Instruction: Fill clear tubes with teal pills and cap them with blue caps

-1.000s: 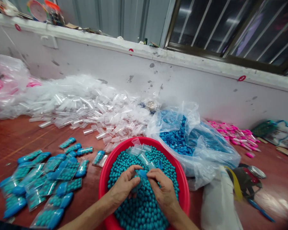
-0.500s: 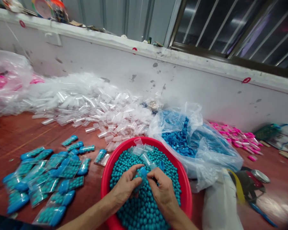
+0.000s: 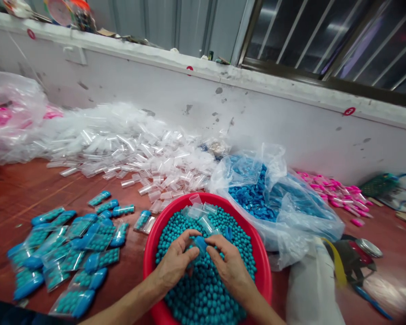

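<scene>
Over a red basin (image 3: 264, 266) of teal beads (image 3: 203, 293), my left hand (image 3: 177, 259) holds a clear tube, its fingers closed round it. A blue cap (image 3: 200, 244) shows at the tube's right end. My right hand (image 3: 228, 262) pinches the cap with thumb and forefinger. What lies inside the tube is mostly hidden by the fingers. Several empty clear tubes (image 3: 206, 223) rest on the beads just beyond both hands, and a loose blue piece (image 3: 228, 233) is beside them.
Bead-filled tubes with blue caps (image 3: 88, 239) lie left of the basin. Behind is a heap of clear tubes (image 3: 131, 144). A plastic bag of blue caps (image 3: 257, 198) stands behind right, with pink items (image 3: 334, 194) beyond. A white bag (image 3: 313, 289) is at right.
My right hand's fingers have moved slightly up and left onto the blue cap, and the cap has tilted. My left hand stays nearly in place round the tube.
</scene>
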`<state>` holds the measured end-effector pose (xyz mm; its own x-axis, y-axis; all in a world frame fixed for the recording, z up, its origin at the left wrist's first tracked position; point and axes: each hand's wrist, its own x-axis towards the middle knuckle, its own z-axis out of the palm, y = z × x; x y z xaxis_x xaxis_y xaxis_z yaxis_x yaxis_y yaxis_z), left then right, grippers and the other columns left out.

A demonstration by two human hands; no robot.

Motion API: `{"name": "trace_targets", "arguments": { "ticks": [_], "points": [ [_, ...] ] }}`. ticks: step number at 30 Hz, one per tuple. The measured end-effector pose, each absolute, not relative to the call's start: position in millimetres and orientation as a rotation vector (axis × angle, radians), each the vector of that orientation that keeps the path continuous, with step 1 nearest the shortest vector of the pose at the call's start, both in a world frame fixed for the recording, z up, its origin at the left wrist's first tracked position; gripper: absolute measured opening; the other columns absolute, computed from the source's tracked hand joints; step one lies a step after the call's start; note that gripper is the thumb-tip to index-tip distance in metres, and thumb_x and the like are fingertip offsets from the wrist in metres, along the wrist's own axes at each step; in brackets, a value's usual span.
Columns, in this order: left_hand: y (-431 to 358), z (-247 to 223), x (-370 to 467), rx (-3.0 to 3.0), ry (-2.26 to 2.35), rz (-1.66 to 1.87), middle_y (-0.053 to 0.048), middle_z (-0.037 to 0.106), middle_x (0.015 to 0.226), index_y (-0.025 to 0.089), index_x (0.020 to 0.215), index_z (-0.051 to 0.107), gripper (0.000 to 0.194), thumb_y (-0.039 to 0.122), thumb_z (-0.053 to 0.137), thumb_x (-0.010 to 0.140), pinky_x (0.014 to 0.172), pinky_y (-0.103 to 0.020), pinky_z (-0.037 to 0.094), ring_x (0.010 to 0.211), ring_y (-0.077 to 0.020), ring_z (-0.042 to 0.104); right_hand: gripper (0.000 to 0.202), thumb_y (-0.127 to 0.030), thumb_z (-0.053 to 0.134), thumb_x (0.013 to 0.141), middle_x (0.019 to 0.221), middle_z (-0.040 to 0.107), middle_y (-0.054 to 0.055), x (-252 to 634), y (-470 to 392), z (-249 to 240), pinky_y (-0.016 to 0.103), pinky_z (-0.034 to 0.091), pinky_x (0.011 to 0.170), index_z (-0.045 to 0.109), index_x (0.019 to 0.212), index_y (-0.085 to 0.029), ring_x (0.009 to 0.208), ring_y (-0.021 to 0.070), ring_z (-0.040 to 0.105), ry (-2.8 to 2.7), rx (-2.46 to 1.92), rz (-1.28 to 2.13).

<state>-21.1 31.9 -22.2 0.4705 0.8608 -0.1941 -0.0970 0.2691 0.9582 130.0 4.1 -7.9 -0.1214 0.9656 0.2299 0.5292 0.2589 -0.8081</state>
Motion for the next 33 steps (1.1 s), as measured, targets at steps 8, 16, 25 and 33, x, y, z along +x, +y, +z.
{"name": "trace_targets", "arguments": {
  "ticks": [8,16,25,33],
  "points": [
    [32,-25,-18,1.131,0.976,0.739,0.005,0.047,0.067,0.016,0.114,0.043,0.046,0.03,0.052,0.071,0.034,-0.017,0.03,0.037,-0.0034,0.037,0.026,-0.022,0.036,0.088,0.071,0.061,0.003,130,0,-16,0.025,0.044,0.061,0.062,0.09,-0.019,0.064,0.015,0.058,-1.995,-1.373,0.539],
    [33,-25,-21,1.217,0.989,0.757,0.004,0.05,0.068,0.017,0.097,0.05,0.029,0.03,0.051,0.072,0.033,-0.016,0.028,0.037,-0.003,0.036,0.019,-0.017,0.044,0.082,0.076,0.059,0.003,137,1,-8,0.027,0.044,0.067,0.061,0.091,-0.02,0.071,0.0157,0.055,-2.07,-1.272,0.728],
    [28,-27,-13,1.193,0.849,0.706,0.007,0.041,0.062,0.02,0.094,0.045,0.026,0.034,0.052,0.073,0.036,-0.016,0.036,0.043,-0.0052,0.038,0.024,-0.021,0.058,0.067,0.072,0.06,0.0,148,19,6,0.024,0.046,0.05,0.063,0.09,-0.018,0.059,0.0137,0.055,-1.338,-1.362,1.194],
    [28,-21,-11,1.104,0.938,0.854,0.002,0.052,0.072,0.018,0.115,0.042,0.048,0.035,0.056,0.071,0.058,-0.023,0.044,0.061,-0.0114,0.051,0.061,-0.027,0.068,0.065,0.118,0.052,0.01,130,0,-7,0.035,0.044,0.082,0.045,0.121,-0.02,0.105,0.0254,0.05,-1.824,-1.373,0.929]
  ]
}}
